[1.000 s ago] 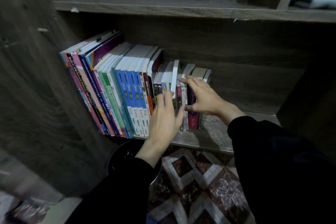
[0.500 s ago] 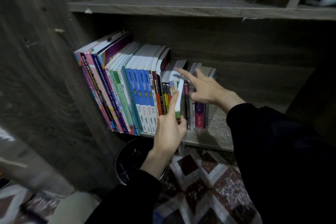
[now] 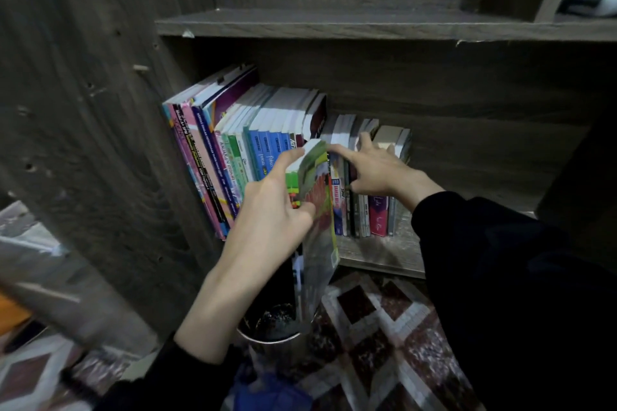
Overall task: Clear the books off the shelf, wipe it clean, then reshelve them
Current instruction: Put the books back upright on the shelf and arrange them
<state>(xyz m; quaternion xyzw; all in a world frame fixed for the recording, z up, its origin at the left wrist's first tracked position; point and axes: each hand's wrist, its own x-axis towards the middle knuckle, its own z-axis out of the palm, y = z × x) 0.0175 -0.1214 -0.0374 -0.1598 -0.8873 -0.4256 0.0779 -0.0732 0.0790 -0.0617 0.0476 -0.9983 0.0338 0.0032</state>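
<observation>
A thin green book (image 3: pixel 317 183) stood near-upright, jutting over the near edge of the shelf (image 3: pixel 377 253), pinched in the left hand (image 3: pixel 267 213), while the right hand (image 3: pixel 380 170), fingers spread flat, braced the shorter books (image 3: pixel 379 217) just to its right.

The grey-brown bookcase shelf (image 3: pixel 377 257) is faced in matt wood-grain laminate, chipped along the upper board's edge. A glossy sheen is shown by the cover of the thin green and red paperback book (image 3: pixel 317 203). The row of upright paperback books (image 3: pixel 267 150) is topped by matt white paper edges. The round metal bin (image 3: pixel 273 339) is rimmed in bright, polished metal. The black sleeve (image 3: pixel 500 277) is made of matt cloth.
</observation>
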